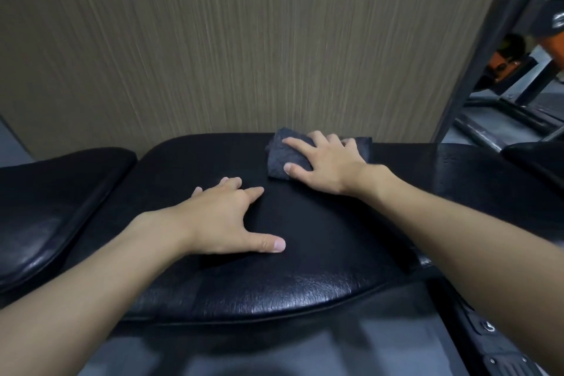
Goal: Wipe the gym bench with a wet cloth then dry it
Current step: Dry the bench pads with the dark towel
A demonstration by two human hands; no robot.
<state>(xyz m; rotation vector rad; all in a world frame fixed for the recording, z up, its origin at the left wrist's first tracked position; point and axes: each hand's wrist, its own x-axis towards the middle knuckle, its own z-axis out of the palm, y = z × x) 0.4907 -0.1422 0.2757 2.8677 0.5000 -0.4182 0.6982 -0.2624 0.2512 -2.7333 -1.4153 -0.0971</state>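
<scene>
- Two bare forearms are reaching in from the near edge, the right hand [325,162] lying flat with fingers spread, pressing down a folded dark grey cloth [285,156] rather than gripping it.
- Lying open and holding nothing, the left hand [225,217] is bracing on the black padded vinyl gym bench [305,253].
- Sitting at the pad's far edge, the cloth is nearly touching the wood-grain wall panel [244,40].
- Wiping appears to be under way; whether this is the wet or dry pass cannot be told.
- Creased and glossy, the vinyl is showing no clear moisture.

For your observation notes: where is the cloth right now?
The dark cloth lies at the bench pad's far edge by the wall, right of centre, pressed flat under the right hand.
</scene>
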